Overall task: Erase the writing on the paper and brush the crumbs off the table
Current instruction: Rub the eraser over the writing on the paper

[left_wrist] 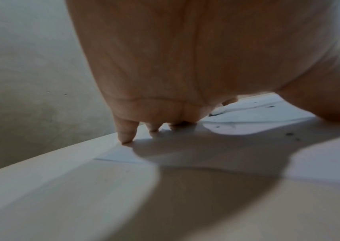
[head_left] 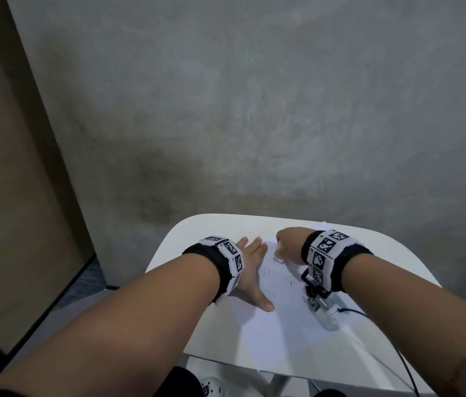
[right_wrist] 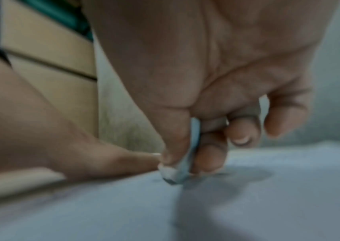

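here, left grip flat on paper; right grip pinches eraser against it

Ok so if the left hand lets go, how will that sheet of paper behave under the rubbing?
The paper looks thin and floppy, so it would probably slide or crumple on the smooth table. The left hand lies flat on it, likely pinning it. The eraser, pinched in the right hand, would probably drag it.

White paper flat on table, white eraser tip touching it
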Available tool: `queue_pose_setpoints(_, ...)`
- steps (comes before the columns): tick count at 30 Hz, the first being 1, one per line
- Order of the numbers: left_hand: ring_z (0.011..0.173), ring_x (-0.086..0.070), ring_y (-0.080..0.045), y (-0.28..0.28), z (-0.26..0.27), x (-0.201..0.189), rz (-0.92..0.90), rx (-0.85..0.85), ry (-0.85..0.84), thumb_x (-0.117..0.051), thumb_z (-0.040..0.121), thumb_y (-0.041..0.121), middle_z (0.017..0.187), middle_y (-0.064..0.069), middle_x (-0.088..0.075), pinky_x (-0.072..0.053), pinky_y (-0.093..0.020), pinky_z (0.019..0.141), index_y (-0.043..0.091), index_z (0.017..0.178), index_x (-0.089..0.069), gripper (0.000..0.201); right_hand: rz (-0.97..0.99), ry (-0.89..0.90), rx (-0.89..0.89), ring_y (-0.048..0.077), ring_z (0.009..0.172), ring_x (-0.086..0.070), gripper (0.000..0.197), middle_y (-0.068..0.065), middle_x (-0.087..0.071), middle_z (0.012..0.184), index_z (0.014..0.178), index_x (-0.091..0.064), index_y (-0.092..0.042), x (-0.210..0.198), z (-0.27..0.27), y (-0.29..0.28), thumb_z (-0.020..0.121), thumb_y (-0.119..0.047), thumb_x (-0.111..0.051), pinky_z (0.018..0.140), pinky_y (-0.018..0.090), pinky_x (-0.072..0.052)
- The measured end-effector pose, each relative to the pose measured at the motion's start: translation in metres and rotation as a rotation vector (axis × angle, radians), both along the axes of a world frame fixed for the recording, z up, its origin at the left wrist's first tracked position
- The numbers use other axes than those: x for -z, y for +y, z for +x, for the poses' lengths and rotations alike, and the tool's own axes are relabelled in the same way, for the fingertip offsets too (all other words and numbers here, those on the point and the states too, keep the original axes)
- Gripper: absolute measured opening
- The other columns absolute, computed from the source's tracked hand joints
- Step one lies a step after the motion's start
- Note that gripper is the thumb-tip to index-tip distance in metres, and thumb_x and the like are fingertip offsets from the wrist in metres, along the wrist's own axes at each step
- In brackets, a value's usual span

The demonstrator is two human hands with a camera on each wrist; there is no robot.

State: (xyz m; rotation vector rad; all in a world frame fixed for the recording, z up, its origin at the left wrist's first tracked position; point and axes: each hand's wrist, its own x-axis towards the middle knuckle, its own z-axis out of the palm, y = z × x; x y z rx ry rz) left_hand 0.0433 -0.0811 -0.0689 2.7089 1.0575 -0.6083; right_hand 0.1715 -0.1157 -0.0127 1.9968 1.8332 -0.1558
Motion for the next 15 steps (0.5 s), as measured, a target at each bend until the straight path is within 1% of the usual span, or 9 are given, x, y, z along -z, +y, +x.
queue_pose_setpoints(1, 0.150, 0.016, -0.027, 0.000, 0.001, 0.000, 0.003, -0.005, 0.001, -0.062, 0.062, 0.084, 0.162, 0.005, 0.022, -0.007, -0.059, 0.116, 0.024, 0.154, 0.019, 0.137, 0.010, -0.031, 0.006, 0.025, 0.108, -0.059, 0.026, 0.006, -0.061, 0.125, 0.115, -0.058, -0.011, 0.001, 0.004, 0.002, 0.092, -0.022, -0.054, 0.087, 0.033, -0.045)
queue_pose_setpoints(3, 0.149, 0.018, -0.027, -0.001, 0.003, 0.000, -0.010, -0.010, -0.007, -0.065, 0.062, 0.083, 0.163, 0.006, 0.021, -0.007, -0.059, 0.116, 0.029, 0.154, 0.017, 0.135, -0.015, -0.049, -0.047, 0.024, 0.116, -0.055, 0.034, 0.007, -0.056, 0.130, 0.127, -0.053, -0.013, 0.005, -0.008, -0.003, 0.094, -0.021, -0.054, 0.095, 0.034, -0.043)
queue_pose_setpoints(5, 0.148, 0.021, -0.025, -0.001, 0.002, -0.002, -0.029, 0.003, 0.003, -0.065, 0.065, 0.081, 0.162, 0.005, 0.023, -0.003, -0.059, 0.117, 0.033, 0.154, 0.015, 0.130, -0.018, 0.031, -0.089, 0.027, 0.114, -0.056, 0.036, 0.009, -0.058, 0.125, 0.129, -0.053, -0.012, 0.011, -0.018, -0.009, 0.094, -0.020, -0.054, 0.093, 0.036, -0.044)
queue_pose_setpoints(6, 0.148, 0.021, -0.025, -0.002, 0.001, -0.003, -0.029, 0.003, -0.006, -0.065, 0.066, 0.080, 0.162, 0.004, 0.024, -0.003, -0.058, 0.117, 0.031, 0.155, 0.016, 0.130, -0.011, 0.080, -0.085, 0.027, 0.117, -0.055, 0.038, 0.008, -0.058, 0.127, 0.130, -0.052, -0.010, 0.013, -0.014, -0.007, 0.094, -0.021, -0.054, 0.094, 0.035, -0.044)
queue_pose_setpoints(7, 0.149, 0.019, -0.026, -0.003, 0.000, -0.003, -0.023, -0.002, -0.019, -0.065, 0.066, 0.080, 0.162, 0.003, 0.023, -0.003, -0.057, 0.117, 0.028, 0.155, 0.017, 0.132, -0.010, 0.083, -0.053, 0.025, 0.118, -0.055, 0.038, 0.006, -0.058, 0.129, 0.129, -0.053, -0.009, 0.012, -0.006, -0.006, 0.094, -0.023, -0.055, 0.094, 0.034, -0.043)
queue_pose_setpoints(9, 0.150, 0.017, -0.027, -0.005, -0.001, -0.004, -0.011, -0.007, -0.032, -0.065, 0.066, 0.080, 0.163, 0.002, 0.022, -0.006, -0.058, 0.117, 0.021, 0.155, 0.018, 0.135, 0.047, 0.007, 0.024, 0.022, 0.111, -0.059, 0.030, 0.003, -0.062, 0.121, 0.117, -0.057, -0.013, 0.004, 0.011, -0.004, 0.091, -0.027, -0.057, 0.089, 0.034, -0.046)
queue_pose_setpoints(11, 0.150, 0.016, -0.028, -0.005, 0.000, -0.002, -0.015, -0.011, -0.038, -0.066, 0.065, 0.079, 0.163, 0.002, 0.021, -0.006, -0.058, 0.117, 0.020, 0.154, 0.018, 0.136, 0.068, -0.019, 0.047, 0.023, 0.108, -0.060, 0.025, 0.003, -0.063, 0.118, 0.114, -0.056, -0.015, 0.002, 0.010, -0.004, 0.092, -0.025, -0.055, 0.084, 0.034, -0.047)
queue_pose_setpoints(14, 0.150, 0.017, -0.027, -0.003, 0.002, -0.001, -0.013, -0.013, -0.023, -0.066, 0.064, 0.080, 0.162, 0.003, 0.023, -0.006, -0.058, 0.117, 0.024, 0.152, 0.024, 0.139, -0.040, -0.006, -0.049, 0.025, 0.117, -0.057, 0.034, 0.005, -0.059, 0.126, 0.126, -0.054, -0.012, 0.004, -0.007, -0.008, 0.094, -0.023, -0.053, 0.093, 0.035, -0.045)
queue_pose_setpoints(15, 0.149, 0.018, -0.027, -0.003, 0.002, -0.002, -0.010, -0.008, -0.013, -0.065, 0.064, 0.081, 0.162, 0.003, 0.024, -0.006, -0.058, 0.117, 0.023, 0.152, 0.024, 0.138, -0.041, 0.015, -0.043, 0.026, 0.115, -0.058, 0.035, 0.006, -0.060, 0.125, 0.124, -0.056, -0.010, 0.004, -0.003, -0.004, 0.093, -0.024, -0.054, 0.093, 0.035, -0.046)
